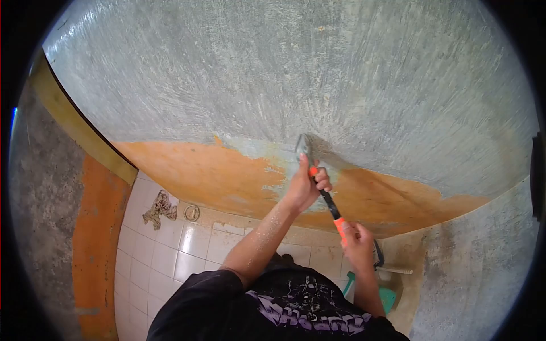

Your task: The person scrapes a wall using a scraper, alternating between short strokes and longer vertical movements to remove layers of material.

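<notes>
A long-handled scraper (332, 206) with an orange and black handle runs diagonally across the middle of the view. Its grey head (303, 145) rests against the wall, where the rough grey surface (273, 85) meets the orange paint (199, 170). My left hand (307, 184) is closed around the upper handle just below the head, its thumb pointing up along it. Lower down and to the right, my right hand (357, 241) grips the orange end of the handle. Pale specks dot my left forearm.
On the white floor tiles (193, 241) to the left lie a crumpled rag (160, 210) and a ring-shaped object (191, 213). A green plastic object (387, 299) stands partly hidden behind my right arm. A side wall (472, 261) closes in on the right.
</notes>
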Available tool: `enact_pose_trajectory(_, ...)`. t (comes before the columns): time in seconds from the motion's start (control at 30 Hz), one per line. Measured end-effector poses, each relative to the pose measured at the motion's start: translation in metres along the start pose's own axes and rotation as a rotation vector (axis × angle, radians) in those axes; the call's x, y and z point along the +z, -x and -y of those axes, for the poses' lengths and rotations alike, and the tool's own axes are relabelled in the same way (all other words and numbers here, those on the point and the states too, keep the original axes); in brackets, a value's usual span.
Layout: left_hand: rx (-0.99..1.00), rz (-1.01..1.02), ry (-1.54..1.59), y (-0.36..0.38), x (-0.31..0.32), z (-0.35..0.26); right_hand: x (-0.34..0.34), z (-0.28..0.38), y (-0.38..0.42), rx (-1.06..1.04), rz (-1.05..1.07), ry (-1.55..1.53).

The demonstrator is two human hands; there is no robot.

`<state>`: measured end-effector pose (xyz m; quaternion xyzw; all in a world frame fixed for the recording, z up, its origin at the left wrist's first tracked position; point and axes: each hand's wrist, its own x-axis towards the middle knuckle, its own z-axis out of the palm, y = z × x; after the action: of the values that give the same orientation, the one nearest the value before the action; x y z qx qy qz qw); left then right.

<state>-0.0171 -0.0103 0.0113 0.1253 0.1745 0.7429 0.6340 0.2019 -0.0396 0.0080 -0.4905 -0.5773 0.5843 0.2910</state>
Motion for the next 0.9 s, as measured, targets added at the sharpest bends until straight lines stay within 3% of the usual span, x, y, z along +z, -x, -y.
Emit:
enact_pose_trajectory(0.07,-0.005,0.000,0.020,-0.002,-0.006,-0.001,-0.004,0.006,0.001,0.063,0.015,-0.019)
enact_pose_trajectory(0.17,0.008,0.030,0.008,0.001,-0.011,-0.012,0.018,-0.005,-0.006,-0.113,-0.007,0.184)
enact_pose_trajectory(0.4,-0.087,0.028,-0.012,0.002,0.002,-0.010,0.006,0.015,0.007,0.041,-0.056,0.024)
enact_pose_trajectory(0.5,-0.035,0.058,-0.014,0.005,-0.013,-0.026,0.029,0.021,0.003,-0.051,-0.046,0.237)
enact_pose_trajectory(0.63,-0.075,0.065,-0.004,0.004,-0.020,-0.025,0.037,-0.004,0.007,0.014,-0.114,0.044)
enact_pose_trajectory(0.77,-0.091,0.043,-0.001,0.002,-0.001,-0.014,0.011,0.025,0.012,0.110,-0.083,-0.008)
enact_pose_trajectory(0.9,-0.058,0.114,0.016,0.003,-0.019,-0.028,0.038,0.009,0.005,-0.068,-0.117,0.191)
